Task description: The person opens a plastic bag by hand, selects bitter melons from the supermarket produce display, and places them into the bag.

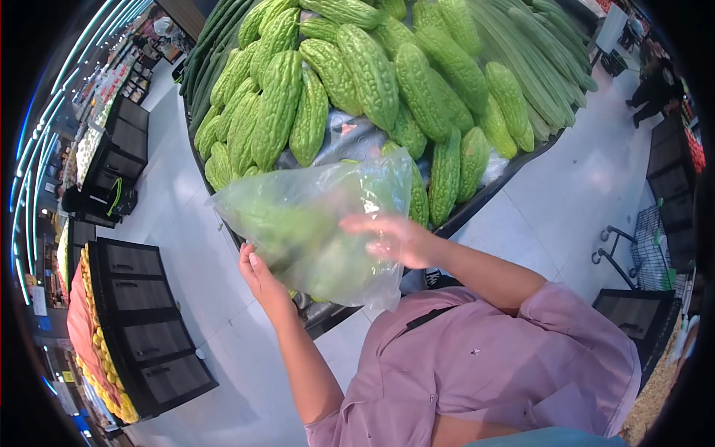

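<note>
A clear plastic bag [320, 223] is spread in front of me, over the near edge of the bitter melon pile. My left hand [264, 283] is closed at its lower left edge, with some fingers hidden by the film. My right hand [398, 240] lies at the bag's right side, its outstretched fingers seen hazily through the plastic. It looks to be inside the bag, and the fingers are slightly smeared by motion. Green shapes show through the film; whether they are in the bag or behind it I cannot tell. Bumpy green bitter melons [366, 74] are heaped just beyond.
Long ridged green gourds [532, 63] lie right of the melons, dark green ones [212, 56] to the left. The black stand's edge [488, 192] runs close to my right forearm. A shopping cart [652, 249] stands at right. A drawered fruit stand [145, 313] is at left.
</note>
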Demonstrator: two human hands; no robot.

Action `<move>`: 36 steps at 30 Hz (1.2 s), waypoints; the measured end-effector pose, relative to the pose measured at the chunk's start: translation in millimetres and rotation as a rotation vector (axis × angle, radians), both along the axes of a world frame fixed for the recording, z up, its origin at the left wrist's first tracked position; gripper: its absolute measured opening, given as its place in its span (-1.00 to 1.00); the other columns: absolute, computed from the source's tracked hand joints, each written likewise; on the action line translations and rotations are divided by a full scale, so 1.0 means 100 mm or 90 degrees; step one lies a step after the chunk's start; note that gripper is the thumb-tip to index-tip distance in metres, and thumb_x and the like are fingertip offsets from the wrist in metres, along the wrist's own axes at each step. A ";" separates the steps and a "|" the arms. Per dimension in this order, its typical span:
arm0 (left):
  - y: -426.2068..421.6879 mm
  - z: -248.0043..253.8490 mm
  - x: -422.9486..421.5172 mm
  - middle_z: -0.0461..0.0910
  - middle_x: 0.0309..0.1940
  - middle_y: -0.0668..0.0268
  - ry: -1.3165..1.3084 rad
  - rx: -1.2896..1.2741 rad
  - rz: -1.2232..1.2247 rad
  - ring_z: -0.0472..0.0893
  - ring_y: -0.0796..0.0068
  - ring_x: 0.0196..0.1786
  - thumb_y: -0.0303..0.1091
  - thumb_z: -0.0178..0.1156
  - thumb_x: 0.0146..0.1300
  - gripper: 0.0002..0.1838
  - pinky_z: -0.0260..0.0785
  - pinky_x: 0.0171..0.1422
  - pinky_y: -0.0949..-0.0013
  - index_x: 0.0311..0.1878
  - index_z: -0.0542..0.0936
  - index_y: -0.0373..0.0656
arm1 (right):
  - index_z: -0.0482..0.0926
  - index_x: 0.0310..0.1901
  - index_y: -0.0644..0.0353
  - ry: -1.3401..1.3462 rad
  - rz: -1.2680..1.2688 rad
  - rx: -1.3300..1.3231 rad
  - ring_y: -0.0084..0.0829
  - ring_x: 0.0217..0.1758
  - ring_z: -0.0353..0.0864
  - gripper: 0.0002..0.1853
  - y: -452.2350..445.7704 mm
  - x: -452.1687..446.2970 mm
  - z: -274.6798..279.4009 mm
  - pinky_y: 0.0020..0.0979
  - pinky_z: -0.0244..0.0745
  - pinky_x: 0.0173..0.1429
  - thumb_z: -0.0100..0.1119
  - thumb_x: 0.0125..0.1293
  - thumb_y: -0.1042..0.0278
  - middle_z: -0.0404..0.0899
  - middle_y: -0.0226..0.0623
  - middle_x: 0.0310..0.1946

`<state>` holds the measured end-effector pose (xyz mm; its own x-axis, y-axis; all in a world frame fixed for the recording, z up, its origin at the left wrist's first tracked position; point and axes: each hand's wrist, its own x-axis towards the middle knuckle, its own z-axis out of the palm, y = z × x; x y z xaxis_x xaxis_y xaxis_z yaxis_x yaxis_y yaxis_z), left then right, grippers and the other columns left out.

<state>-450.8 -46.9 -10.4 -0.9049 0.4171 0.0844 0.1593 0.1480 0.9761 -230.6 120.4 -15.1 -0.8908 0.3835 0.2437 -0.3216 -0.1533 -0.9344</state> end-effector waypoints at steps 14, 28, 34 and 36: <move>-0.03 0.39 0.74 0.15 0.57 0.05 0.083 -0.025 0.040 0.21 0.14 0.58 0.10 -0.14 0.58 -0.28 0.05 0.60 0.10 0.57 0.16 -0.27 | 0.55 0.17 0.29 -0.153 -0.673 0.483 -0.05 0.16 0.58 -0.54 1.26 0.49 0.46 -0.15 0.46 0.29 0.33 0.32 0.23 0.61 -0.04 0.08; 0.40 1.03 1.64 0.48 0.22 -0.10 0.558 -0.358 -0.088 0.52 0.00 0.21 -0.50 0.34 0.15 -0.34 0.35 0.29 0.12 0.39 0.48 -0.27 | 0.14 0.52 0.37 -0.127 -0.533 0.244 -0.28 0.40 0.43 -0.09 1.55 0.78 0.25 -0.29 0.30 0.48 0.41 0.23 0.27 0.39 -0.06 0.38; 0.39 1.21 1.42 0.56 -0.35 0.24 0.482 -0.114 0.029 0.47 0.39 -0.29 -0.55 0.19 0.33 -0.70 0.34 -0.14 0.42 0.10 0.70 -0.29 | 0.20 0.49 0.47 -0.128 -0.045 0.060 -0.26 0.47 0.39 0.06 1.15 1.90 0.59 -0.26 0.27 0.50 0.52 0.00 0.14 0.37 -0.01 0.41; 0.40 1.31 1.44 0.53 -0.45 0.32 0.427 -0.121 0.072 0.46 0.45 -0.34 -0.47 0.18 0.42 -0.75 0.33 -0.16 0.42 0.06 0.73 -0.28 | 0.23 0.48 0.46 -0.138 0.035 0.027 -0.26 0.46 0.41 0.06 1.03 1.86 0.60 -0.26 0.29 0.49 0.53 -0.02 0.14 0.40 0.00 0.39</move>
